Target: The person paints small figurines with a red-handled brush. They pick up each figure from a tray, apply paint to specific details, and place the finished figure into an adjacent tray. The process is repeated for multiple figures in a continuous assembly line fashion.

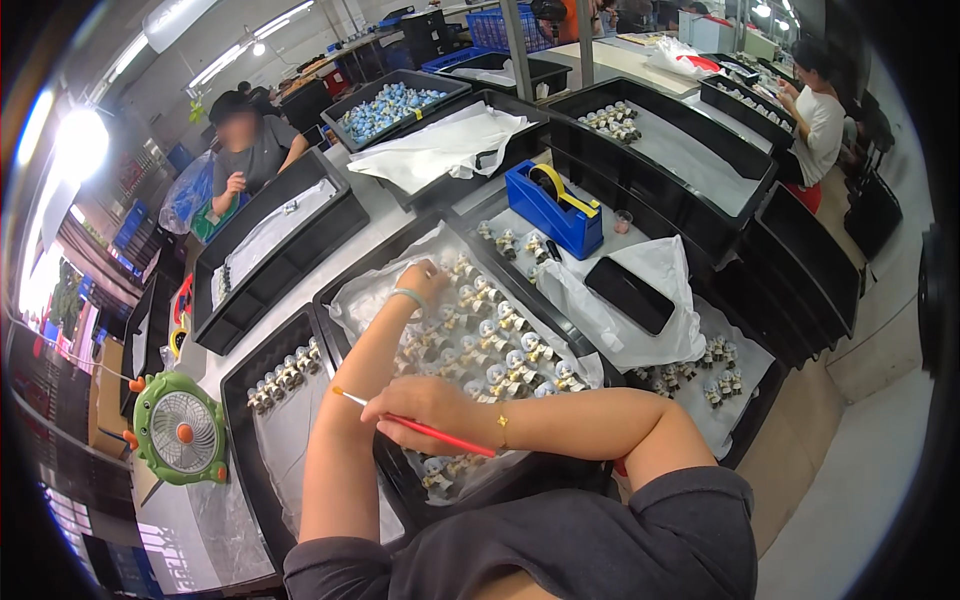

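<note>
My right hand (425, 408) grips a thin paintbrush (440, 433) with a red handle, its yellowish tip pointing left across my left forearm. My left hand (424, 282) reaches to the far part of a black tray (335, 345) lined with white sheet. Its fingers are curled down beside the figurines, and whatever they pinch is hidden. Rows of small white and grey figurines (497, 375) with yellow details stand in this tray, partly under clear film. My right forearm covers some of the nearer ones.
Left are another figurine tray (265, 432) and a green fan (180, 430). Beyond the middle tray are a blue tape dispenser (553, 210) and a black phone (629, 295) on white paper. Stacked black bins (660, 160) stand at the right. A co-worker (250, 150) sits far left, another (818, 125) far right.
</note>
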A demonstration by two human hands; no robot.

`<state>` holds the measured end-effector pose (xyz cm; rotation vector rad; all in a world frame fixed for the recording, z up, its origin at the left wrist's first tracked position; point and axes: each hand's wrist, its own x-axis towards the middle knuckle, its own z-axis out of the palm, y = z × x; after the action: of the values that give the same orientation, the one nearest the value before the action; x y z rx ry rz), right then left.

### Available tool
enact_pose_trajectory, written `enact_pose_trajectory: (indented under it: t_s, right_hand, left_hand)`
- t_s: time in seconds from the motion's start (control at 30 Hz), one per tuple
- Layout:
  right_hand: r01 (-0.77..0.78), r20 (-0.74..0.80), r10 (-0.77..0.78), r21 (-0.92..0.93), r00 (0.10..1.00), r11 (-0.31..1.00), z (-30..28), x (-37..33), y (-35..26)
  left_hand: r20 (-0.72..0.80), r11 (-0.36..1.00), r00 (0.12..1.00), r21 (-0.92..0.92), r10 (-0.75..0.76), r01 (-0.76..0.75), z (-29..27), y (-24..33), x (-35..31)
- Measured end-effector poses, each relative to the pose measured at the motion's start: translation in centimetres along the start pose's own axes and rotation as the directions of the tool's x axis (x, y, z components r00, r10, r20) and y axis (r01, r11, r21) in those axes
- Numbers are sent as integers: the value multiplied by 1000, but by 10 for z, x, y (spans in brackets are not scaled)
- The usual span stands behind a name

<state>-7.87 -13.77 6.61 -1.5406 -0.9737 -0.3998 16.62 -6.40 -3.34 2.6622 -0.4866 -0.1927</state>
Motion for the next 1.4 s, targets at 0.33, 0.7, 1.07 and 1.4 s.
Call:
enact_pose_trajectory:
  t_s: [0.33,0.7,1.07,1.4]
  right_hand:
    - [37,-14,-38,-80,999,996,0,4,0]
    - [42,13,-41,-118,999,992,-6,3,5]
    - [53,116,-43,-85,992,995,-6,6,2]
    - [-9,143,24,-109,989,994,-4,9,7]
  left_hand:
    - [-149,975,981,-200,-126,95,5,12,-7]
    - [-17,164,994,-986,-109,2,-89,-9,-162]
    - [-49,-15,993,-999,107,-47,-83,-14,-315]
    - [-313,754,942,-587,125,-295,-97,-10,-319]
